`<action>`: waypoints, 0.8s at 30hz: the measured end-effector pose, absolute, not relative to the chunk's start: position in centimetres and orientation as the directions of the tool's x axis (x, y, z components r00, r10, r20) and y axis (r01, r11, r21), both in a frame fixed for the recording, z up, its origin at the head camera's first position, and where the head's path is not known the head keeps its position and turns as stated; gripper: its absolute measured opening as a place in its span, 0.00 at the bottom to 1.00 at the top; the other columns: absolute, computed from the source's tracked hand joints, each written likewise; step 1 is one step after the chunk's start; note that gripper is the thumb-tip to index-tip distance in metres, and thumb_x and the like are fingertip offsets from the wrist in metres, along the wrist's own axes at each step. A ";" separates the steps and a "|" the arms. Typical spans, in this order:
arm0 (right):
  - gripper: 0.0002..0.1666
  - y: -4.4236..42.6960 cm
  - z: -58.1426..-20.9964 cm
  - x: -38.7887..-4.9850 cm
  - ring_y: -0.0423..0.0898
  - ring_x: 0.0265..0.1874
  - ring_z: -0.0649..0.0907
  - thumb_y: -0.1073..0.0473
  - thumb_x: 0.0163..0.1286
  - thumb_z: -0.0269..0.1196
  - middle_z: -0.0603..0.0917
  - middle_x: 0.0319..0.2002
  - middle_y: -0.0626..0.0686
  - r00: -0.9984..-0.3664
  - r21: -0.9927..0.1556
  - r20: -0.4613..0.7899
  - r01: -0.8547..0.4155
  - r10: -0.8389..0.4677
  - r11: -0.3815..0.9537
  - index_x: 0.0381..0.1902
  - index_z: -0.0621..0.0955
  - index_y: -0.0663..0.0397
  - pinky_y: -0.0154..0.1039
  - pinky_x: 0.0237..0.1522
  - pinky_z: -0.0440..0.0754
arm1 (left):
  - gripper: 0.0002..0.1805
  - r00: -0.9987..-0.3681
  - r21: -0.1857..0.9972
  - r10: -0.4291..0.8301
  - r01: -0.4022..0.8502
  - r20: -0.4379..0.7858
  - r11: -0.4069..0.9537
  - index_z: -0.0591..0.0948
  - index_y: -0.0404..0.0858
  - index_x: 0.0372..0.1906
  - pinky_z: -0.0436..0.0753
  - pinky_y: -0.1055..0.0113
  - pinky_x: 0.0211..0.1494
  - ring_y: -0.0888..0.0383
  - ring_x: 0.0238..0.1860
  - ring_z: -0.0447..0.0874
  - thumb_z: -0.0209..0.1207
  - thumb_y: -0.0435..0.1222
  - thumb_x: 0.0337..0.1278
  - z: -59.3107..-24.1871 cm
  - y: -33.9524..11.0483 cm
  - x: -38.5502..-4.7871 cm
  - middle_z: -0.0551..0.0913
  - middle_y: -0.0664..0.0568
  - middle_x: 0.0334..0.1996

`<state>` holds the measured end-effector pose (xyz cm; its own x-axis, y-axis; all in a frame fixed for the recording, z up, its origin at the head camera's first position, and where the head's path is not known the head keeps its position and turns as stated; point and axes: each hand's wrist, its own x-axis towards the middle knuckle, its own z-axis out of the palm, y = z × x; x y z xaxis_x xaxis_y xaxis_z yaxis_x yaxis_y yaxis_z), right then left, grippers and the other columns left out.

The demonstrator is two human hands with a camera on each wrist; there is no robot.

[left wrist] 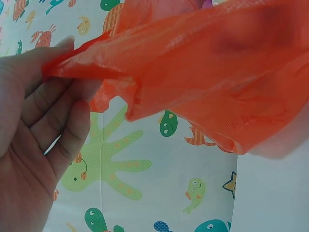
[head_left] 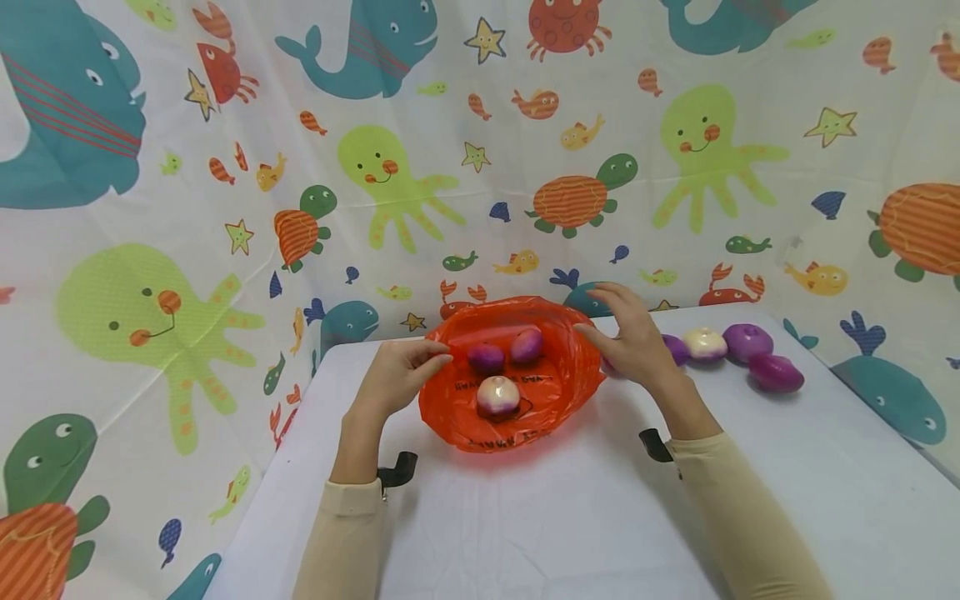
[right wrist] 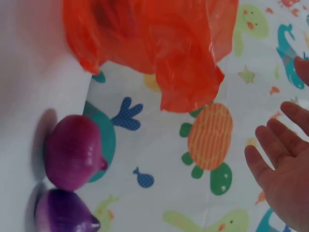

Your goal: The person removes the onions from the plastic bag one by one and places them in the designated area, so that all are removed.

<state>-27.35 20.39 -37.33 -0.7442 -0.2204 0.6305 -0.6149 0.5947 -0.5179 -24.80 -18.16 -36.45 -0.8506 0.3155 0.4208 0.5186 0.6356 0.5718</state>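
A red plastic bag (head_left: 442, 406) lies with its mouth spread wide in the head view. Inside it sit two purple onion-shaped vegetables, one at the left (head_left: 486, 358) and one at the right (head_left: 527, 345), plus a white-and-purple one (head_left: 498, 395). My left hand (head_left: 393, 375) pinches the bag's left rim between thumb and fingers, as the left wrist view confirms on the bag (left wrist: 193, 67). Beside the right rim, my right hand (head_left: 633, 337) is held with fingers spread, holding nothing. The right wrist view shows that hand (right wrist: 285, 169) apart from the bag (right wrist: 188, 72).
Right of the bag stand a white onion-shaped vegetable (head_left: 705, 344), a round purple one (head_left: 748, 342) and a longer purple one (head_left: 776, 373). More purple ones are partly behind my right hand. A sea-animal curtain (head_left: 465, 67) hangs behind the white table (head_left: 487, 533).
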 end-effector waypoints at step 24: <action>0.32 12.3 -37.7 -26.7 0.51 0.71 0.73 0.47 0.71 0.71 0.75 0.70 0.50 -0.809 -0.608 0.438 -0.588 -0.393 0.534 0.69 0.77 0.46 0.57 0.69 0.78 | 0.10 -0.867 0.583 0.297 0.491 0.400 0.647 0.91 0.47 0.48 0.90 0.65 0.42 0.57 0.34 0.85 0.68 0.42 0.68 -36.5 -18.2 -24.9 0.90 0.56 0.36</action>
<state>-26.69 12.35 -37.67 -0.8088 -0.3929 0.4376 -0.5881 0.5335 -0.6079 -24.85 -18.16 -36.46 -0.8670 0.2966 0.4005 0.4908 0.6474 0.5831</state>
